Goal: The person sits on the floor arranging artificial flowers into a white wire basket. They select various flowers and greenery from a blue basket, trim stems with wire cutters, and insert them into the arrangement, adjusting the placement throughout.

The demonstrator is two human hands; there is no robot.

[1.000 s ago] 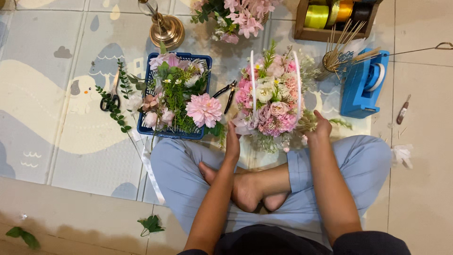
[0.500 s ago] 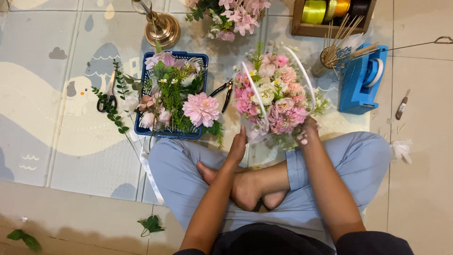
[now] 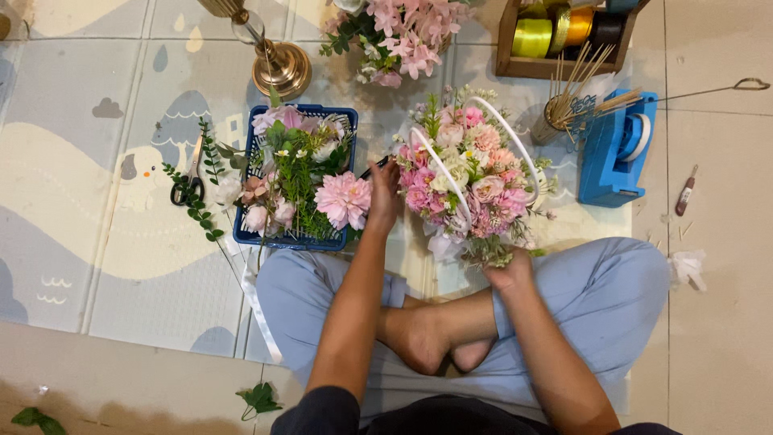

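A pink and white flower arrangement (image 3: 471, 181) with white looped handles is held above the play mat (image 3: 97, 201), just in front of the crossed legs. Its near lower edge is gripped by the right hand (image 3: 509, 272), the grip closed around the stems there. The left hand (image 3: 382, 196) is laid flat, fingers extended, against the arrangement's left side. A blue basket (image 3: 294, 238) of flowers is set just beside it, with scissors (image 3: 190, 181) further left.
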